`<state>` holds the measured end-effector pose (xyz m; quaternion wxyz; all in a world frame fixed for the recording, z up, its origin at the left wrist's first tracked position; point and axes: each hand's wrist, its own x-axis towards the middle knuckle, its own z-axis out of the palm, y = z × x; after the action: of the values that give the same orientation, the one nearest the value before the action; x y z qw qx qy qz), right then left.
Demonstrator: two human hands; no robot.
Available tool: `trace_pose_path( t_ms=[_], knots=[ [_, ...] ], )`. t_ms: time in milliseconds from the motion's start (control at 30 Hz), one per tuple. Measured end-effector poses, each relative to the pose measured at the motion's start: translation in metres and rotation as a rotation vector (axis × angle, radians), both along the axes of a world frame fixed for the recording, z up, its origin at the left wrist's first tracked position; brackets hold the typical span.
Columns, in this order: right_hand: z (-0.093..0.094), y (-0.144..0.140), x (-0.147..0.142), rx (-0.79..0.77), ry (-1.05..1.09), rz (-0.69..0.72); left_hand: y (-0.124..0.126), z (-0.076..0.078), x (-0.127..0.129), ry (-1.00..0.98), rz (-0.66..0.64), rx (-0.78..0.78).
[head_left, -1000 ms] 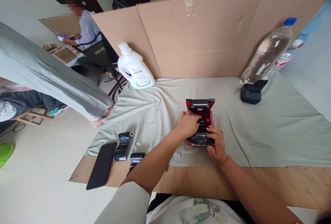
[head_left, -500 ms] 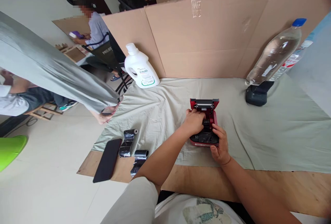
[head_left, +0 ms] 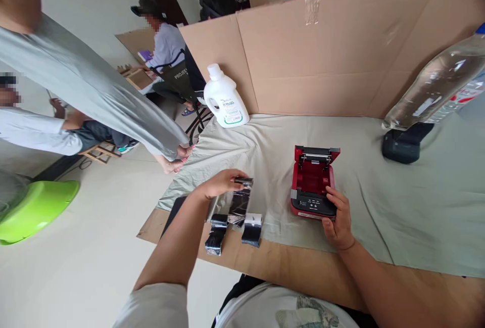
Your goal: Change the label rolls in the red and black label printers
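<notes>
My left hand is closed on a roll of black film, whose loose strip hangs down above the cloth. Below it lie two more partly unrolled black rolls, a left roll and a right roll with a pale outer turn. A small red-and-black printer stands with its lid raised, and its red inner bay shows no roll. My right hand grips the printer's right front corner, thumb at the front and fingers along the side.
A dark phone lies partly behind my left forearm. Along the cardboard wall stand a white jug and, rightward, a large water bottle beside a black device. Other people are at the left, near a green basin.
My left hand has come out of the printer and moved left with the black roll, leaving the bay bare. My right hand stays on the printer. The view has shifted left.
</notes>
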<state>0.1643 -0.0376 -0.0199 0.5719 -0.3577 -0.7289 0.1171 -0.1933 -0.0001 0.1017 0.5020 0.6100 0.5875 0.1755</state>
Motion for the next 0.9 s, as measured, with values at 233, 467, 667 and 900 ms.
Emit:
trace_pose_path(
  t_ms=[233, 467, 667, 900],
  knots=[
    [0.0, 0.0, -0.003, -0.008, -0.029, -0.029, -0.02, -0.043, -0.05, 0.629, 0.044, 0.227],
    [0.004, 0.0, -0.003, 0.005, -0.044, -0.037, -0.026, -0.05, -0.088, 0.941, 0.126, 0.203],
    [0.009, -0.001, -0.003, 0.018, -0.07, -0.039, -0.02, -0.031, -0.081, 1.002, 0.176, 0.162],
    [0.013, -0.001, -0.004, 0.014, -0.057, -0.05, -0.014, 0.065, 0.031, -0.095, -0.271, -0.025]
  ],
)
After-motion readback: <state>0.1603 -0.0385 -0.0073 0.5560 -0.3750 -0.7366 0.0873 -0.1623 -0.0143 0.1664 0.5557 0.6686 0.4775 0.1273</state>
